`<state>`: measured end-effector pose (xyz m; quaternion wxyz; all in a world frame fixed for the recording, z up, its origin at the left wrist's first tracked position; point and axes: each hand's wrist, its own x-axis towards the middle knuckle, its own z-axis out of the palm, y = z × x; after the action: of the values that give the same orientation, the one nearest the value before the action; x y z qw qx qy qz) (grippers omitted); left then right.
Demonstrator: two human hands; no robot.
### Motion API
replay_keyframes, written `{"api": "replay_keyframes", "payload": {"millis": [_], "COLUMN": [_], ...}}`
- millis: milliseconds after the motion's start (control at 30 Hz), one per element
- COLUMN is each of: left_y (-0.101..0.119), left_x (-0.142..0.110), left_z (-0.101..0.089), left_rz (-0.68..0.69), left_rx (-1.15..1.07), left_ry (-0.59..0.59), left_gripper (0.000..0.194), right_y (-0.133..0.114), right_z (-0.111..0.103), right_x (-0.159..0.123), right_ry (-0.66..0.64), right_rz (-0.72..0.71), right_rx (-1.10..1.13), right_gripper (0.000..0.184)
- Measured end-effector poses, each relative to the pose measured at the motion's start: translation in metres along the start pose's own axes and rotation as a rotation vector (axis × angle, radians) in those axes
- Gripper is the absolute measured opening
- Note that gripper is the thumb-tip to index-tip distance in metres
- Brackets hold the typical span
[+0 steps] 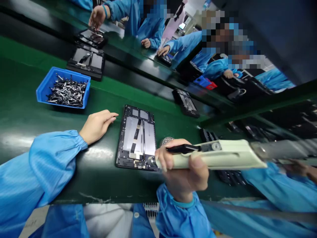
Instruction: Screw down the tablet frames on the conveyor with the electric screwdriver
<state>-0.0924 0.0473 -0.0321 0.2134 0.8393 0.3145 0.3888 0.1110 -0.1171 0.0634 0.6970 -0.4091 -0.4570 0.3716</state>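
An opened tablet [150, 132] lies on the green bench in front of me, its silver battery panels, black ribbon cable and lower circuit parts showing. My right hand [182, 165] is wrapped round a cream electric screwdriver [223, 153] with a black lever. The tool is almost level, and its metal nose sits over the tablet's lower right corner; I cannot tell whether the bit touches. My left hand [96, 127] is just left of the tablet, fingers stretched towards its edge, with nothing visible in them. A small round container of screws [167, 140], partly hidden, stands behind my right hand.
A blue bin [63, 89] of small metal-and-black parts stands at the left. More opened tablets [86, 62] lie stacked beyond it, and another [187, 102] lies further right. Co-workers in blue sleeves [119, 10] sit across the line; another is close on my right, beside stacked black parts [230, 175].
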Motion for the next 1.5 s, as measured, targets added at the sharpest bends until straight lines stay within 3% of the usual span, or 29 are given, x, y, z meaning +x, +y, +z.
{"api": "replay_keyframes", "payload": {"millis": [100,233,400,567,667,767,867,967,1067,1167,1267,1367,1500], "left_y": [0.001,0.005,0.030,0.068,0.080,0.082,0.081,0.079,0.076,0.071,0.068,0.069,0.073], "left_x": [-0.001,-0.004,-0.001,0.021,0.033,0.038,0.037,0.034,0.031,0.028,0.028,0.028,0.031], "left_z": [0.003,0.006,0.015,0.052,0.070,0.075,0.072,0.070,0.069,0.066,0.061,0.055,0.048], "left_rz": [0.029,0.041,0.031,0.034,0.033,-0.009,-0.033,-0.024,-0.011,-0.004,-0.088,-0.248,-0.387], "left_rx": [0.002,0.004,-0.090,-0.208,-0.212,-0.176,-0.139,-0.133,-0.170,-0.272,-0.427,-0.544,-0.567], "left_ry": [0.002,0.011,-0.009,-0.213,-0.362,-0.470,-0.507,-0.507,-0.449,-0.358,-0.299,-0.291,-0.228], "left_gripper": [0.035,0.032,0.027,0.024,0.023,0.023,0.023,0.023,0.021,0.022,0.024,0.027,0.029], "right_y": [0.007,0.014,0.017,0.017,0.019,0.017,0.003,-0.016,-0.023,-0.011,0.009,0.026,0.035], "right_z": [0.010,0.007,0.007,0.010,0.010,0.010,0.007,-0.007,-0.036,-0.073,-0.103,-0.115,-0.114], "right_x": [-0.006,-0.002,-0.003,-0.005,-0.004,-0.005,-0.003,0.006,0.026,0.048,0.061,0.062,0.057], "right_ry": [-0.045,-0.058,-0.056,-0.035,-0.018,-0.021,-0.043,0.027,0.174,0.362,0.536,0.590,0.570], "right_rz": [0.031,0.042,0.050,0.078,0.088,0.091,0.077,0.003,-0.097,-0.132,-0.122,-0.097,-0.082], "right_rx": [-0.011,-0.012,-0.013,-0.049,-0.075,-0.062,-0.014,-0.011,-0.102,-0.192,-0.201,-0.160,-0.120], "right_gripper": [0.033,0.032,0.032,0.033,0.034,0.034,0.034,0.036,0.039,0.041,0.048,0.049,0.045]}}
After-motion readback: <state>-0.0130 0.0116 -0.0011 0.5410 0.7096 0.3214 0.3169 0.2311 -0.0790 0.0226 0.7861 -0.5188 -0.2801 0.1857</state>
